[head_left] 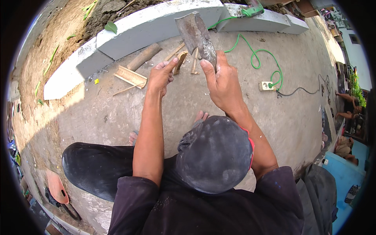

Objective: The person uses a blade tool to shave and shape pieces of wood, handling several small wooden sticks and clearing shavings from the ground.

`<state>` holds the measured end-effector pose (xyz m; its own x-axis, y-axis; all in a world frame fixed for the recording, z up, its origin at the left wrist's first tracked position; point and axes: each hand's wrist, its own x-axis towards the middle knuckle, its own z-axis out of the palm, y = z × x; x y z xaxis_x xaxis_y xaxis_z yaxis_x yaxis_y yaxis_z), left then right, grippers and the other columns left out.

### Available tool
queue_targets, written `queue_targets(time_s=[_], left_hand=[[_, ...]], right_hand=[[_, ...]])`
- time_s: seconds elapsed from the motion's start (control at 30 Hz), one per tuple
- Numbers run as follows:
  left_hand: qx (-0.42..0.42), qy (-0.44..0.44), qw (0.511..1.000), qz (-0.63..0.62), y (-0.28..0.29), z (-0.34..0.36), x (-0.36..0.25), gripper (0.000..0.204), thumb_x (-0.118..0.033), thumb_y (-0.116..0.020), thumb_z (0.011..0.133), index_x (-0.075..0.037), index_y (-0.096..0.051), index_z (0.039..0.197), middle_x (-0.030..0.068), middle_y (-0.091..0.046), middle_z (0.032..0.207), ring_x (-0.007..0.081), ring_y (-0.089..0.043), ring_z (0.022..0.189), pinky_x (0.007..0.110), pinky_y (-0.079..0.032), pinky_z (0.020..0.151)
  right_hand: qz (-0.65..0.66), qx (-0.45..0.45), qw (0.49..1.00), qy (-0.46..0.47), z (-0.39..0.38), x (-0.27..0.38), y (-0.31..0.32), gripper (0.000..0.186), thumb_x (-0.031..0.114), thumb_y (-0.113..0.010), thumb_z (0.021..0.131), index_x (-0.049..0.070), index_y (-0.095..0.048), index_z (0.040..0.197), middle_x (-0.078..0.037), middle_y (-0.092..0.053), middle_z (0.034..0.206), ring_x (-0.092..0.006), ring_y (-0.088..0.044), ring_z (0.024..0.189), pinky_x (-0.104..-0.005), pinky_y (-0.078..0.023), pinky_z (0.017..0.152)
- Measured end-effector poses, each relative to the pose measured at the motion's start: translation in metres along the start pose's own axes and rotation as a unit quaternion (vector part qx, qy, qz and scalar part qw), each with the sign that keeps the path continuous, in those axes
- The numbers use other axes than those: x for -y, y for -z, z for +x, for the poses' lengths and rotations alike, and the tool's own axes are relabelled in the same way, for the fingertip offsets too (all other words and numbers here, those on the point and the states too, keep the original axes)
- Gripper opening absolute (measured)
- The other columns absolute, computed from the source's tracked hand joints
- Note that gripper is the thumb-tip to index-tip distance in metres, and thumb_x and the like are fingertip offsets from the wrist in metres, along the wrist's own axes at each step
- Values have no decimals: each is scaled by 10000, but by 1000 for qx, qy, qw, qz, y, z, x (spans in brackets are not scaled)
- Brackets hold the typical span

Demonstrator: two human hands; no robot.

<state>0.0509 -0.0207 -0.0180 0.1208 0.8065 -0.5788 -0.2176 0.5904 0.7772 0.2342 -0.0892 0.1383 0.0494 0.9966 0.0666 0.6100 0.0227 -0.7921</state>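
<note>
My right hand (225,84) is wrapped round the lower end of a broad, worn cleaver (192,31), its wide grey-brown blade raised away from me. To its left, my left hand (160,78) pinches a short curved piece of split bamboo (180,62) between thumb and fingers. The cleaver's blade is above and right of that piece, seemingly apart from it. On the ground beyond my left hand lie a split bamboo half (130,76), hollow side up, and a round bamboo length (144,56). A thin bamboo strip (194,62) shows between my hands.
Pale blocks (156,29) form a low curved edge ahead, with soil behind. A green power tool (252,9) rests on them; its green cord (256,58) runs to a white socket block (267,85). People (350,105) sit far right, near a blue surface (344,176).
</note>
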Motion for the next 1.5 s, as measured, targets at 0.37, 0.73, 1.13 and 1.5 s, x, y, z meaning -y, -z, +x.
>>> queue_targets(time_s=[0.37,0.73,1.13,1.5], left_hand=[[-8,14,1000,-1,11,1,-4,374,-436,-877,876,-179,-606,894,-79,-508,785,62,-456,682,244,-395,625],[-31,-12,999,-20,0,5,-10,442,-445,-932,807,-132,-620,816,-63,-492,671,58,-430,568,221,-361,505],[-47,-16,997,59,12,0,-14,421,-444,-924,791,-124,-652,815,-56,-497,692,61,-419,558,233,-355,496],[-108,-62,992,22,14,-9,-26,513,-572,-832,873,-143,-579,752,-58,-481,663,55,-398,553,236,-320,495]], right_hand=[[-10,11,1000,-3,-7,2,-2,478,348,-569,1084,-112,-532,1210,-207,-623,618,-374,-695,595,-455,-500,555],[-121,31,992,-6,-2,-29,-22,526,327,-571,1074,-169,-493,1232,-273,-683,736,-451,-716,688,-517,-543,637],[263,145,911,-284,26,-68,9,492,459,-509,1088,-31,-547,1107,-50,-552,659,-165,-531,559,-379,-503,545],[-191,142,965,-106,1,-44,-48,529,360,-523,1076,-127,-538,1280,-333,-721,917,-507,-719,924,-582,-561,826]])
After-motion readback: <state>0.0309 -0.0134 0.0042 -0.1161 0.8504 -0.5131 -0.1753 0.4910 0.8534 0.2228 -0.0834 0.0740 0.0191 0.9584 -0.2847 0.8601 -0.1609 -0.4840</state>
